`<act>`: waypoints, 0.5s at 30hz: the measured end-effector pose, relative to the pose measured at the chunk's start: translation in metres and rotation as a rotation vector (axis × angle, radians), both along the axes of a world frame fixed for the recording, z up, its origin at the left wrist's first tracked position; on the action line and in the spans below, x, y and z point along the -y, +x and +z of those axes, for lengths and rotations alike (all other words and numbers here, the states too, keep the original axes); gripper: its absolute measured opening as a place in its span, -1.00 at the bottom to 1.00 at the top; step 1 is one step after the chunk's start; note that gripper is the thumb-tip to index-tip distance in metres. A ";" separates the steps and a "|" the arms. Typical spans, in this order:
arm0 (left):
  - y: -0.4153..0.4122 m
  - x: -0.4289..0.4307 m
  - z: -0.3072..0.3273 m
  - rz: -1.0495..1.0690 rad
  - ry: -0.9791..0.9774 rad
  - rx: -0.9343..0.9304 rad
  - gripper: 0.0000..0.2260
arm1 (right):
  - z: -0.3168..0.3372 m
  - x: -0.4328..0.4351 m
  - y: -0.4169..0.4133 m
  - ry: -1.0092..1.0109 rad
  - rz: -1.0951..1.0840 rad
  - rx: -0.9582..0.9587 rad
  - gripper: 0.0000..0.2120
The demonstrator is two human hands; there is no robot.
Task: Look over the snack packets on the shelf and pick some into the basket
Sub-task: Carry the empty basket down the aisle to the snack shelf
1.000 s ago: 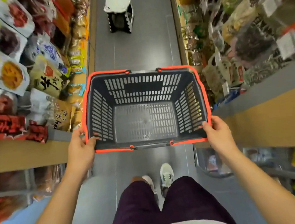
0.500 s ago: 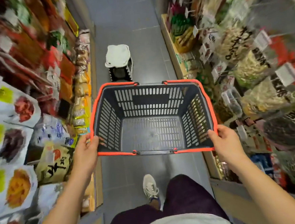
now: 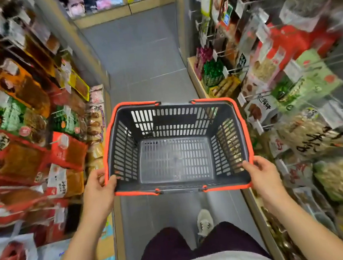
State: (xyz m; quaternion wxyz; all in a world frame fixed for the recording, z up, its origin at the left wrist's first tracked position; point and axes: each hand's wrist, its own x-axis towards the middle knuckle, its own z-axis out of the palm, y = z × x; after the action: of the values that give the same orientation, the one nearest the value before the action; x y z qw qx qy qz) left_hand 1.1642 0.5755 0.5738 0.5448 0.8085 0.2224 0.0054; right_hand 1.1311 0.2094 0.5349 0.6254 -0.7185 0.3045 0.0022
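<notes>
– Dead centre of the frame, between the two shelves, the basket hangs level over the aisle floor with nothing in it. The left hand is clamped on the near left corner of its edge and the right hand on the near right corner, thumbs hooked inside.

– So both hands are taken. How will the packets handle?

– Light, I'd judge. The red packets at the left of the frame and the green packets at the upper right look like thin film bags hung on hooks. They're probably soft, crinkly and a bit slick, and the contents likely crush.

– Where to take hold?

– At the top seam, close to the hook. Pinch it flat and slide it forward, rather than squeezing the belly.

– And the basket?

– Stiff slotted plastic, and light while empty. One hand on the edge should carry it, which frees the other to reach. Its orange handles lie folded along the rim, and they look the steadier grip once weight goes in.
</notes>
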 end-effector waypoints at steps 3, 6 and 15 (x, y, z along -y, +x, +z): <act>0.075 -0.005 0.006 0.014 -0.005 0.014 -0.86 | 0.015 -0.002 0.077 0.003 0.029 0.004 -0.86; 0.155 -0.013 0.004 0.017 0.027 0.029 -0.90 | 0.020 -0.009 0.157 -0.082 0.058 -0.011 -0.85; 0.425 -0.044 0.001 -0.103 0.157 -0.008 -0.79 | 0.025 -0.036 0.380 -0.222 0.023 -0.028 -0.86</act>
State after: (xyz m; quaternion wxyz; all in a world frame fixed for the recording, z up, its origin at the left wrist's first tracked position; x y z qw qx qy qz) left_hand 1.5897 0.6191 0.5746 0.4782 0.8592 0.1815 -0.0084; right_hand 1.5107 0.2459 0.5594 0.5375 -0.7866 0.3034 -0.0145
